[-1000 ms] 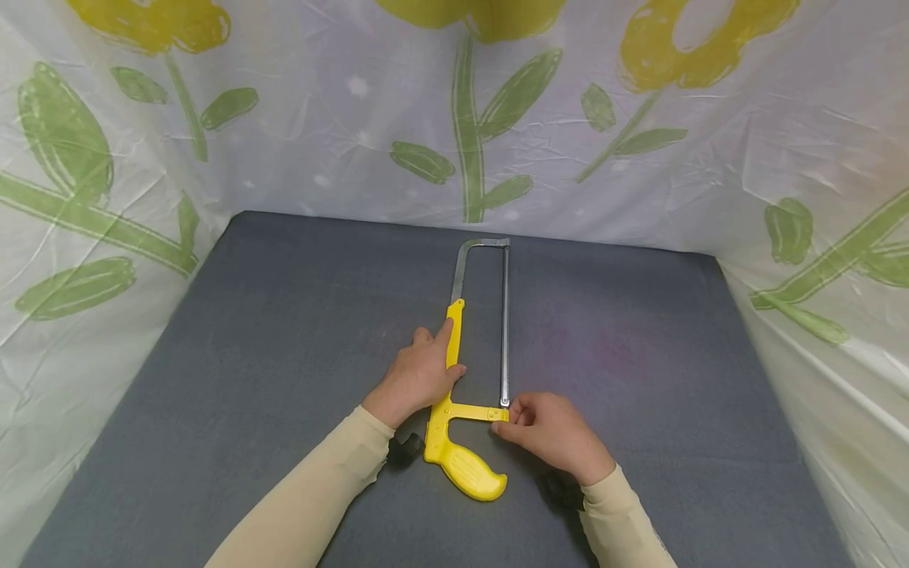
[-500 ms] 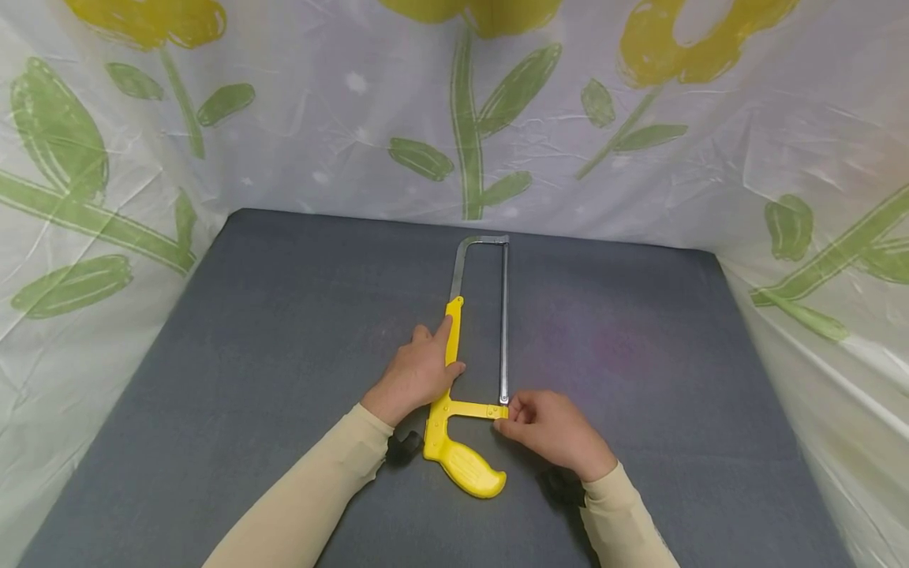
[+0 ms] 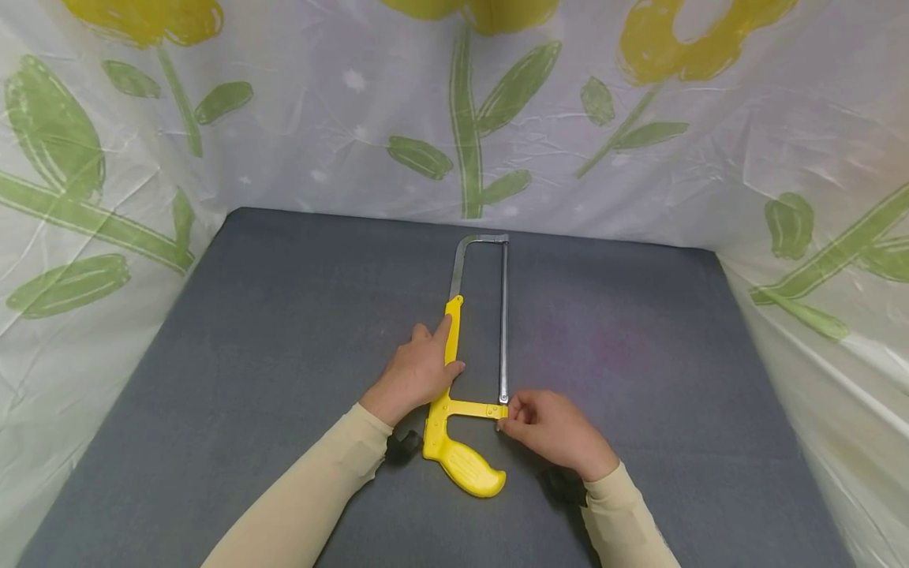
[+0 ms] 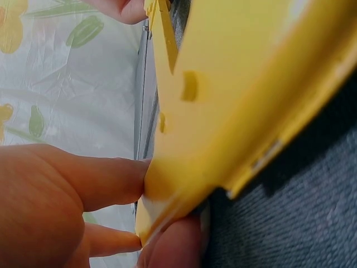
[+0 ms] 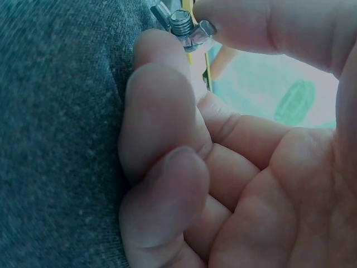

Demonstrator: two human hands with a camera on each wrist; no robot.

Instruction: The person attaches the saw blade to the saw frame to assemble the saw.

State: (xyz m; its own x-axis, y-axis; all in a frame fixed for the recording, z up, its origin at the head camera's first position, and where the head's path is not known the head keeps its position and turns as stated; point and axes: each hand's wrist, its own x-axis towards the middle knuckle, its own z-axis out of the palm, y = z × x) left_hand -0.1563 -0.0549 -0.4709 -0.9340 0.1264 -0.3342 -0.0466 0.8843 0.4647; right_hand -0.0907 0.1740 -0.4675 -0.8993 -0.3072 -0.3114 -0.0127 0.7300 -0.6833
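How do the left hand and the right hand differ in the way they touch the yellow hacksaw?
The left hand grips the yellow back bar of the hacksaw, with its fingers wrapped round it; the right hand pinches the small metal wing nut at the blade's near end. The left hand lies farther from the person, the right hand nearer, beside the handle. Both rest on the grey table and wear beige sleeves.

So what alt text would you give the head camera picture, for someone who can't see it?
A yellow hacksaw lies flat on a grey table. The left hand holds its frame, and the right hand pinches the wing nut at the blade's near end. Flower-print sheets surround the table.
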